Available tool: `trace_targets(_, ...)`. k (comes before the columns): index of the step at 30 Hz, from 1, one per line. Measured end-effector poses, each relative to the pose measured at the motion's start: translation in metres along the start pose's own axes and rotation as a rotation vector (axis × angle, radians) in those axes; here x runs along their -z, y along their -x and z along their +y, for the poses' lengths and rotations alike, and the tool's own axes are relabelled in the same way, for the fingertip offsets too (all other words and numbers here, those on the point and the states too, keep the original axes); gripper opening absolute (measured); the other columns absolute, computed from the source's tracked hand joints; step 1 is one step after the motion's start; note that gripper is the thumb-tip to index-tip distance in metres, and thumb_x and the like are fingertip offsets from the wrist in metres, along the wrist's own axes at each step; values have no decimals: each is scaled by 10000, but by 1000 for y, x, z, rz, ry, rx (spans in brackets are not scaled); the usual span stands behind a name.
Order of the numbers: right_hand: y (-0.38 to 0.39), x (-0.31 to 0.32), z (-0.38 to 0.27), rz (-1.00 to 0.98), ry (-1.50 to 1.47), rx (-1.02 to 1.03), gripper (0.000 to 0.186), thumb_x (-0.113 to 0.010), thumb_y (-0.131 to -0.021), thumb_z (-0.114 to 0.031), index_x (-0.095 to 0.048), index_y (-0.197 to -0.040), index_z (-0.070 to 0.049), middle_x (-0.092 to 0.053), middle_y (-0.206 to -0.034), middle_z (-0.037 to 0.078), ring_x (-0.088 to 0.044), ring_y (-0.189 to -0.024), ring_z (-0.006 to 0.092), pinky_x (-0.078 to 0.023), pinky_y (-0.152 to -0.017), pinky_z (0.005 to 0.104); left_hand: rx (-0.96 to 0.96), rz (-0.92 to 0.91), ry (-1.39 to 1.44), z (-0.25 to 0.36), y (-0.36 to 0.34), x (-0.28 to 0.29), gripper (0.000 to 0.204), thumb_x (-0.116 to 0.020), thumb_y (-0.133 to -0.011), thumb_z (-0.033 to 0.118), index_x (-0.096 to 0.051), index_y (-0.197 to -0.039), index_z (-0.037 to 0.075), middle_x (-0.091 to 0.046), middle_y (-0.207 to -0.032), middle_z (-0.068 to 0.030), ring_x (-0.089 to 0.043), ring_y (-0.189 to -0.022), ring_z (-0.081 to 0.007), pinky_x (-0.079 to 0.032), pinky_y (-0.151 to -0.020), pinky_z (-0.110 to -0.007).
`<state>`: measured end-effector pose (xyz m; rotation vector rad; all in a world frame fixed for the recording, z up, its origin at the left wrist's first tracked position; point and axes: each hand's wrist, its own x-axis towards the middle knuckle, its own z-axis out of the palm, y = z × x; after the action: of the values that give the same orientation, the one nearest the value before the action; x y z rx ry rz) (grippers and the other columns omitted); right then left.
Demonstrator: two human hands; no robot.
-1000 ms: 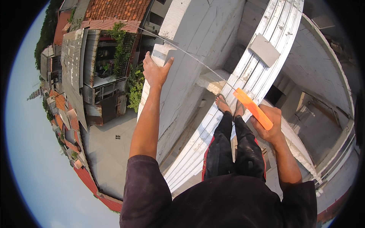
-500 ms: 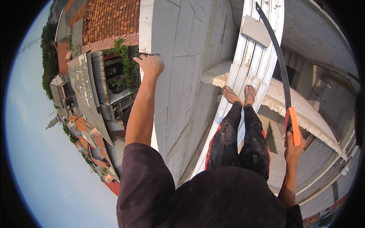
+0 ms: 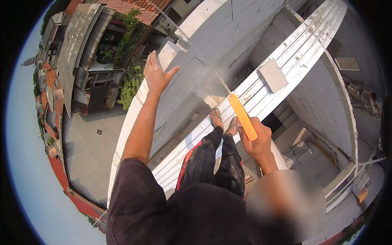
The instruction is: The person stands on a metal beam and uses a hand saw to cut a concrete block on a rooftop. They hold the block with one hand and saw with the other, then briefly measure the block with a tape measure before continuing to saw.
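My right hand [image 3: 256,139] grips the orange handle [image 3: 241,114] of a saw, whose thin blade [image 3: 204,57] points up-left across the wall top. My left hand [image 3: 157,75] has its fingers spread at the outer edge of a pale block [image 3: 167,55] on the white block wall [image 3: 220,32]; whether they touch it I cannot tell. A haze of pale dust hangs under the blade. My sandalled feet [image 3: 216,118] stand on a long ribbed white plank [image 3: 306,36], with a loose grey slab [image 3: 272,75] lying farther along it.
To the left, beyond the wall, are rusty corrugated roofs [image 3: 77,36], a green plant [image 3: 130,87] and a paved area [image 3: 87,147] below. To the right the floor drops to rooms with block walls [image 3: 322,94] and boards [image 3: 326,151] lower down.
The saw blade, raised upright at the right half a second ago, now points up-left over the wall again. My right hand has moved left and up; my left hand's fingers have spread.
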<state>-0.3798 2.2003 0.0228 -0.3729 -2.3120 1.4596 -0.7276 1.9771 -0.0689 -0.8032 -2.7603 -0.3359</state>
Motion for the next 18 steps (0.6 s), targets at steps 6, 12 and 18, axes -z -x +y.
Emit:
trace_targets(6,-110,-76,6,-115,15,75,164,-752,-945,-99,-608,-973,-27,-621,-694,129,-664,-590,280,-504,-565,351,191,-128,-79,-15,2,-20,986,-844,-757,613,-508,-1438,-15,-631,-1271,-192,-600,-1179,-371,-462,-1000,-512)
trace_targets(12,-150,-121,33,-68,57,161,223,-739,-976,-138,-586,-861,-23,-561,-648,111,-594,-544,256,-459,-537,344,210,-129,-56,-14,5,-18,964,-853,-748,608,-535,-1412,-13,-630,-1259,-176,-585,-1193,-347,-436,-1022,-489)
trace_targets(18,-151,-135,25,-162,208,38,251,-748,-967,-167,-559,-868,-35,-610,-656,148,-632,-569,328,-485,-550,388,227,-126,-61,-18,6,-21,913,-879,-737,571,-552,-1377,9,-621,-1234,-162,-571,-1188,-329,-420,-1009,-474)
